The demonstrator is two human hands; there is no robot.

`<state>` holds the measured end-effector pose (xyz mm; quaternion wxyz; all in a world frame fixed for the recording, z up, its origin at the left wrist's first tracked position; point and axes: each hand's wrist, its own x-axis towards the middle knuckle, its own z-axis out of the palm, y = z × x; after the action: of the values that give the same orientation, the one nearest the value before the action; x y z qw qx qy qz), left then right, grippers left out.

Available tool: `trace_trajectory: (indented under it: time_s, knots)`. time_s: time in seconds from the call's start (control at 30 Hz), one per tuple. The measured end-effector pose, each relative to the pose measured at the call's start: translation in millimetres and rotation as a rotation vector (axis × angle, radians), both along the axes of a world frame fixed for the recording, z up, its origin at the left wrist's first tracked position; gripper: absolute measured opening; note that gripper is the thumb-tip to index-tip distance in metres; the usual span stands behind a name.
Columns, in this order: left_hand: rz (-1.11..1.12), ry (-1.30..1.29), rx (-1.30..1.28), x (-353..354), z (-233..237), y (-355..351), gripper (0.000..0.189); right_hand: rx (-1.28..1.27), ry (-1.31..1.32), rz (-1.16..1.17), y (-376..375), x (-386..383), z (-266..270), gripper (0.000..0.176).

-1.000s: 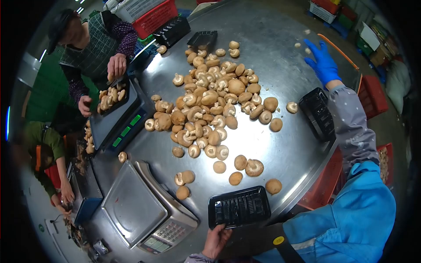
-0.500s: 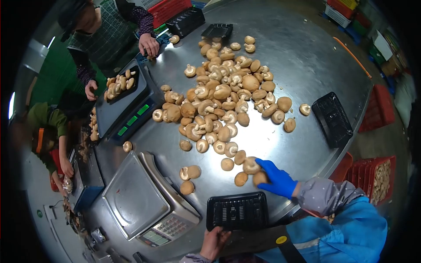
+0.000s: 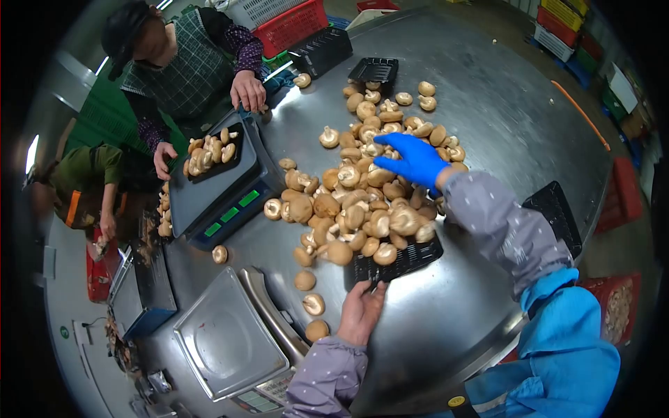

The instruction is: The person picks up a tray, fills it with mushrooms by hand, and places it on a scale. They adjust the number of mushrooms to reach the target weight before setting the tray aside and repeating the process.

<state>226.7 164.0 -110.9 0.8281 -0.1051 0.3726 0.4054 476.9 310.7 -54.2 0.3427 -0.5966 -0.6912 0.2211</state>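
Observation:
My left hand [image 3: 361, 311], bare, grips the near edge of a black plastic tray [image 3: 418, 256] at the near side of the mushroom pile. Brown shiitake mushrooms [image 3: 346, 175] heap up against this tray and partly over it, hiding its far side. Some of those by the tray are blurred. My right hand [image 3: 411, 159], in a blue glove, reaches over the far right of the pile with fingers stretched out. The palm side is hidden, and mushrooms lie right beneath it.
A silver scale [image 3: 230, 334] stands at the near left, with several loose mushrooms beside it. Farther left, a co-worker's hands are by a dark scale [image 3: 216, 181] bearing a filled tray. Other black trays [image 3: 373, 70] lie at the back and right. Another person works at far left.
My left hand has pushed the black tray forward to the pile's near edge. My right hand has moved from the loose mushrooms near me to the pile's far right. The view has shifted.

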Motion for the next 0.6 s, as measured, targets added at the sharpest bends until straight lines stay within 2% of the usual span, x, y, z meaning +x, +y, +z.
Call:
trace_trajectory:
  time_s: [0.03,0.07,0.1,0.17,0.2,0.23,0.3,0.33,0.37,0.43,0.5,0.6]
  knots:
    - [-0.025,0.025,0.036,6.9,-2.3,8.1,0.027,-0.047,-0.078,-0.022,22.6,4.5,-1.4,0.052]
    - [-0.051,0.023,0.050,13.3,-6.6,14.0,0.024,-0.098,-0.040,0.016,43.9,11.6,-5.6,0.062]
    - [-0.062,0.043,0.082,18.6,-9.3,18.0,0.023,-0.092,-0.038,0.016,58.4,14.4,-13.5,0.062]
    - [-0.045,0.096,0.090,26.9,-13.7,20.6,0.022,-0.297,-0.240,-0.046,76.8,15.7,-27.4,0.068]
    - [-0.048,0.098,0.091,27.6,-13.7,21.3,0.022,-0.128,-0.413,-0.075,72.0,8.6,-41.3,0.073]
    - [-0.058,0.127,0.106,28.7,-11.1,20.8,0.021,-0.130,-0.411,-0.077,67.3,7.2,-39.2,0.073]
    - [-0.065,0.151,0.117,29.5,-11.7,19.6,0.021,-0.350,-0.200,0.091,56.1,6.4,-27.3,0.072]
    - [-0.082,0.164,0.140,28.3,-13.9,18.1,0.023,-0.431,-0.113,0.075,51.4,5.7,-38.8,0.072]
    - [-0.103,0.175,0.167,27.3,-15.0,16.9,0.025,-0.540,0.004,0.154,32.7,-1.2,-17.6,0.073]
    - [-0.101,0.163,0.202,27.0,-14.5,14.2,0.028,-0.508,-0.172,0.257,6.8,-14.5,-23.3,0.073]
    - [-0.090,0.153,0.226,23.9,-16.2,4.8,0.030,-0.281,-0.254,0.207,-21.3,-25.1,-22.5,0.065]
    - [-0.100,0.118,0.147,7.1,-18.4,-14.1,0.039,-0.162,-0.238,0.196,-61.6,-35.2,-10.7,0.059]
